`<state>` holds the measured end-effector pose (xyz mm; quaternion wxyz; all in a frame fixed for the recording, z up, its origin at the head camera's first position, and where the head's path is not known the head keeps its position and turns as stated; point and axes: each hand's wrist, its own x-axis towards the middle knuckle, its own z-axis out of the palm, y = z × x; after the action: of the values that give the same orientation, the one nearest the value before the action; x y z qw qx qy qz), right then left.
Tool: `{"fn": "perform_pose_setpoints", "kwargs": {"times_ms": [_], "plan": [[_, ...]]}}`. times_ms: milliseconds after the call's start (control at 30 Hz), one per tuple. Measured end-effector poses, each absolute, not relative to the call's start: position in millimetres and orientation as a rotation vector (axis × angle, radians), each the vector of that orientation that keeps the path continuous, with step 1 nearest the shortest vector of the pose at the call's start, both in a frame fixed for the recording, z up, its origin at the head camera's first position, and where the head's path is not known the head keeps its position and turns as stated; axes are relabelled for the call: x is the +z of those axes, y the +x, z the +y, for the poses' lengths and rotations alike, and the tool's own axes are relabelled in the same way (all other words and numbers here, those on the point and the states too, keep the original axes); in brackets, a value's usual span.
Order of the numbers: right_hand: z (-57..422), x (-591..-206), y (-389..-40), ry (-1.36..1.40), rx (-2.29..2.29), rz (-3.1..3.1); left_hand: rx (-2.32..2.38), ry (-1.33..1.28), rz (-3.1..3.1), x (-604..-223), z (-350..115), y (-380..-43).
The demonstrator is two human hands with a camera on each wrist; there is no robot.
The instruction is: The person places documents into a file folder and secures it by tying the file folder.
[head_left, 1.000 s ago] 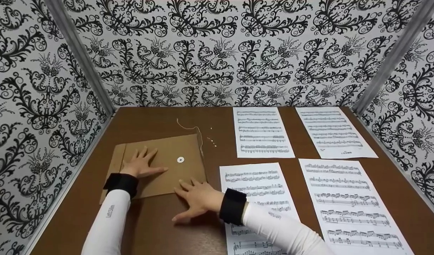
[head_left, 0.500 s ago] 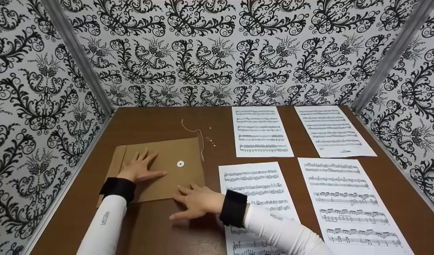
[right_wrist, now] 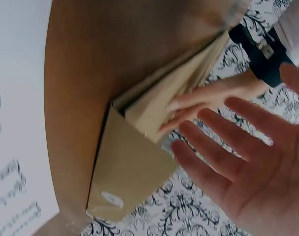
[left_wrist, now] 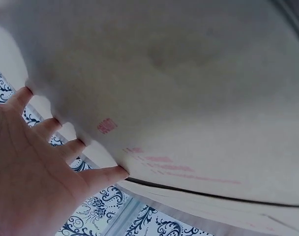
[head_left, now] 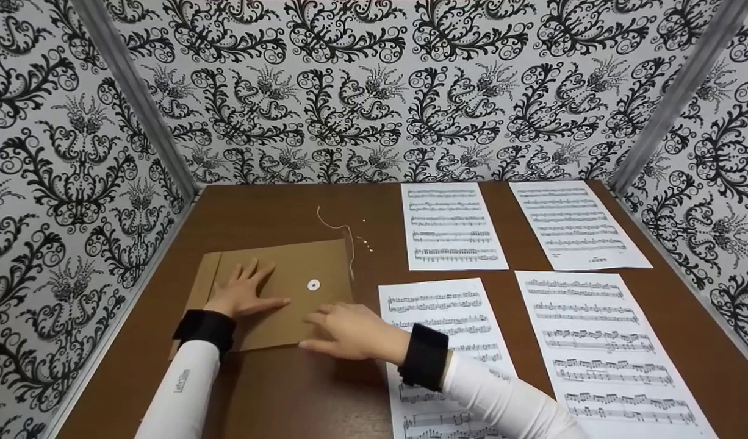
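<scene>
A brown kraft envelope (head_left: pixel 288 259) with a white button disc (head_left: pixel 313 285) lies on the left part of the table. My left hand (head_left: pixel 241 297) rests on it, fingers spread. In the left wrist view its fingertips press against a pale surface with red print (left_wrist: pixel 179 164). Over the envelope's lower right corner is my right hand (head_left: pixel 352 332), its fingers extended and loosely bent. The right wrist view shows that palm (right_wrist: pixel 260 182) with nothing in it, beside the envelope's layered edge (right_wrist: pixel 164 91). A thin string (head_left: pixel 337 227) trails from the envelope's upper right corner.
Several sheets of printed music (head_left: pixel 453 228) lie on the right side of the brown table (head_left: pixel 307 396); one is partly under my right forearm. Small pale bits (head_left: pixel 365 242) lie near the string. Patterned walls (head_left: pixel 374 91) enclose the back and sides.
My right hand has lifted slightly and shifted, its fingers drawing closer together. The envelope has slid a little toward me, with my left hand still on it.
</scene>
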<state>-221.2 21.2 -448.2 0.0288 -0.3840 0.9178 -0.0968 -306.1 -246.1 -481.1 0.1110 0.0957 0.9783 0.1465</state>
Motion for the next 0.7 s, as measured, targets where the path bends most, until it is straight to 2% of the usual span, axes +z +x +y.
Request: {"fn": "perform_pose_setpoints", "kwargs": {"times_ms": [133,367,700], "plan": [[33.6,-438.6,-228.8,-1.153,-0.501,2.975,0.418,0.274,2.862,-480.8,-245.9,-306.9],[53.5,-435.6,-247.6,-0.854,-0.815,3.035,0.426,0.285,2.868,-479.3,-246.8,-307.4],[62.0,-450.5,-258.1,-0.667,-0.838,3.005,0.433,0.281,2.857,-481.2,-248.0,-309.5]]}}
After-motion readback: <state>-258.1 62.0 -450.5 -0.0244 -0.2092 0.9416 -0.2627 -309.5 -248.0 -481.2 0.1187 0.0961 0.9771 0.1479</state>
